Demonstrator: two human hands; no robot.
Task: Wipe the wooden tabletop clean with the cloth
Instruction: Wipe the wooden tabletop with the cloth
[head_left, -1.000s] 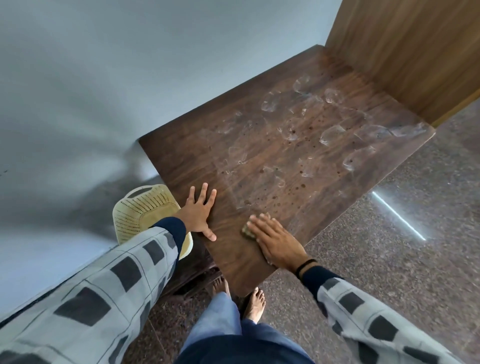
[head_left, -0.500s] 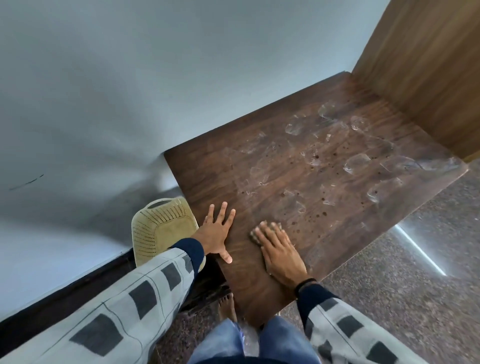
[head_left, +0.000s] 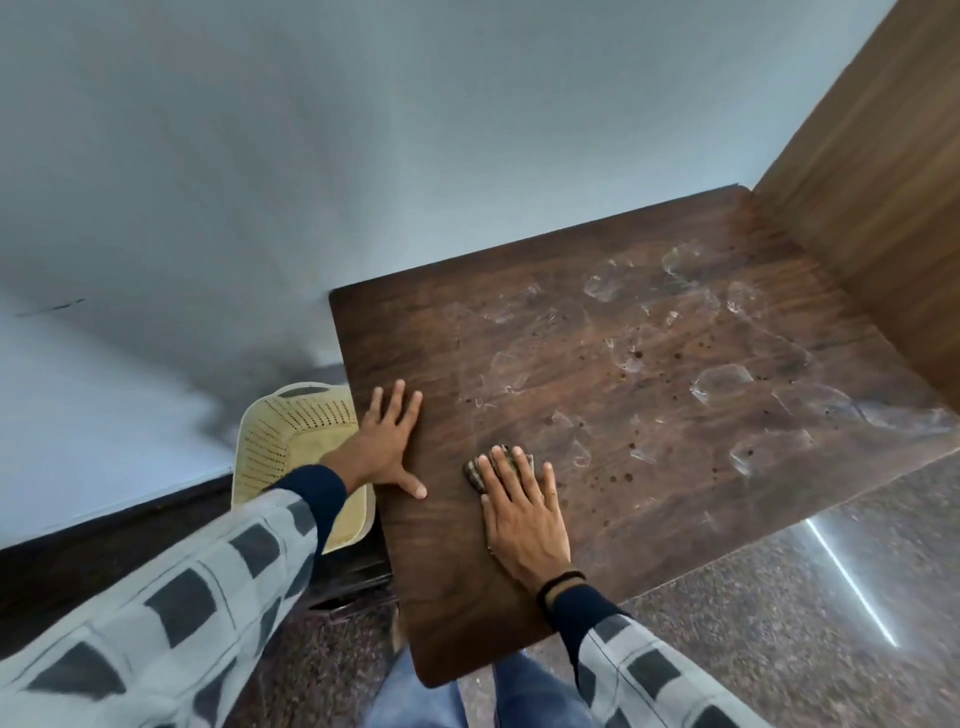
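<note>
The dark wooden tabletop (head_left: 597, 395) carries whitish smears and small dark spots across its middle and right part. My right hand (head_left: 522, 512) lies flat on the near part of the top, fingers pressing a small striped cloth (head_left: 475, 470) that pokes out under the fingertips. My left hand (head_left: 387, 444) rests flat, fingers spread, on the table's left edge and holds nothing.
A cream perforated plastic basket (head_left: 291, 436) stands on the floor just left of the table. A wooden panel (head_left: 878, 171) rises along the table's right side, a pale wall behind. Speckled stone floor (head_left: 779, 623) lies in front; my legs are under the near corner.
My right hand with the cloth has slid a little inward across the near part of the top. The head view has tilted up and shifted. My left hand stays at the left edge.
</note>
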